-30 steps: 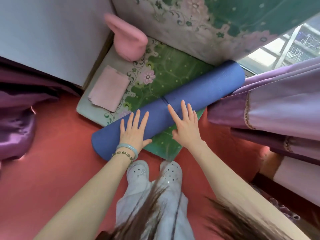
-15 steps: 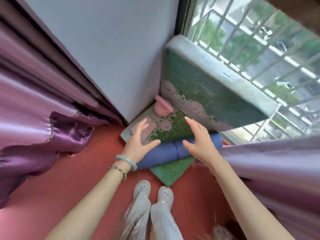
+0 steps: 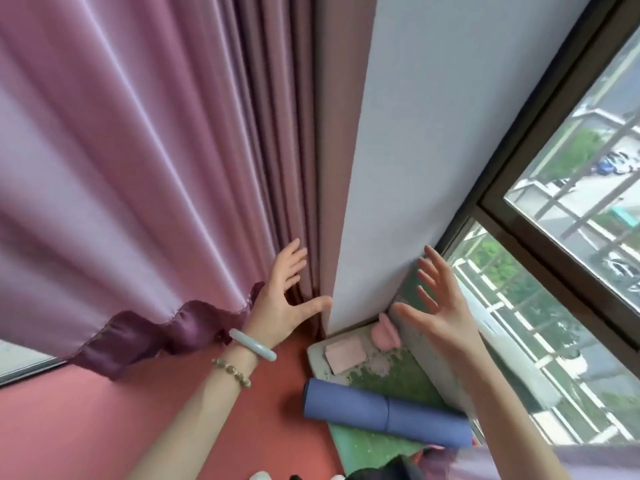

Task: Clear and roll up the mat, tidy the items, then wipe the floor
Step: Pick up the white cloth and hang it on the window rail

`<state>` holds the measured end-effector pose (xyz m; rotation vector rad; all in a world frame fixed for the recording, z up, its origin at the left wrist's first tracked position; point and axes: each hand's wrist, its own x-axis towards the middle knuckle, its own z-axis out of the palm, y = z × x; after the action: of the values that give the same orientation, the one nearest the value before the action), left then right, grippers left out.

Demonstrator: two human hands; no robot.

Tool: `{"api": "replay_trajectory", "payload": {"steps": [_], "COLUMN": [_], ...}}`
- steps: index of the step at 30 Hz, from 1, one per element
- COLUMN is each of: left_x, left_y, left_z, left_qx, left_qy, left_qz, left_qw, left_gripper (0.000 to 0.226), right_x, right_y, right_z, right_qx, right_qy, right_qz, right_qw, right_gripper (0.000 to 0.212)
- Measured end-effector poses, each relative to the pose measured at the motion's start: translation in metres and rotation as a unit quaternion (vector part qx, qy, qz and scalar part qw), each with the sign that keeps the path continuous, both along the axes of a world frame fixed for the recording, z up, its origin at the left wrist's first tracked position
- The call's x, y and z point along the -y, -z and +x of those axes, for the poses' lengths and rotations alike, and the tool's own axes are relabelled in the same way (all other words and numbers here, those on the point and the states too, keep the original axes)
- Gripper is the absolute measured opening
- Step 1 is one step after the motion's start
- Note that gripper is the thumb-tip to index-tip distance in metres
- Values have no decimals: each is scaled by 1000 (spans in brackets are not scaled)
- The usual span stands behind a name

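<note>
both grips hover empty, fingers [image 3: 292, 259] spread: left grip [image 3: 280, 306] by the curtain [image 3: 138, 168], right grip [image 3: 440, 310] by the window [image 3: 571, 237]. the rolled blue mat [image 3: 381, 412] lies well below across the green cushion [image 3: 391, 375], long axis crosswise, seemingly nearer the right grip.

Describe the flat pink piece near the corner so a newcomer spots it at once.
Follow the pale wall down to its foot, where a green cushion lies on the red floor. The pink cloth lies flat on the cushion's corner nearest the wall. It is a thin rectangle, unlike the rounded pink object beside it and the rolled blue mat in front.
</note>
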<state>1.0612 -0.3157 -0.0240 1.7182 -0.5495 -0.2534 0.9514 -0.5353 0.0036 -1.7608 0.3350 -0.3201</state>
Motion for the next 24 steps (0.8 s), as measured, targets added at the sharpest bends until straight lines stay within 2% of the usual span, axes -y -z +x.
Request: {"api": "replay_trajectory", "payload": {"steps": [10, 18, 24], "left_x": [-198, -388, -497], "left_y": [-45, -67, -79], "left_z": [-29, -72, -115], "left_qx": [28, 43, 64], "left_qy": [-223, -363, -451], "left_qz": [-1, 20, 26], "left_qw": [974, 931, 890], "left_gripper": [102, 101, 97], "right_x": [-175, -366, -505], "right_y": [-45, -58, -70], "right_z": [76, 100, 102], "right_qx": [9, 41, 48], "right_qy": [-236, -400, -494], "right_qz": [-13, -1, 7], "right_qw": [972, 915, 868], "right_gripper": [91, 90, 86]}}
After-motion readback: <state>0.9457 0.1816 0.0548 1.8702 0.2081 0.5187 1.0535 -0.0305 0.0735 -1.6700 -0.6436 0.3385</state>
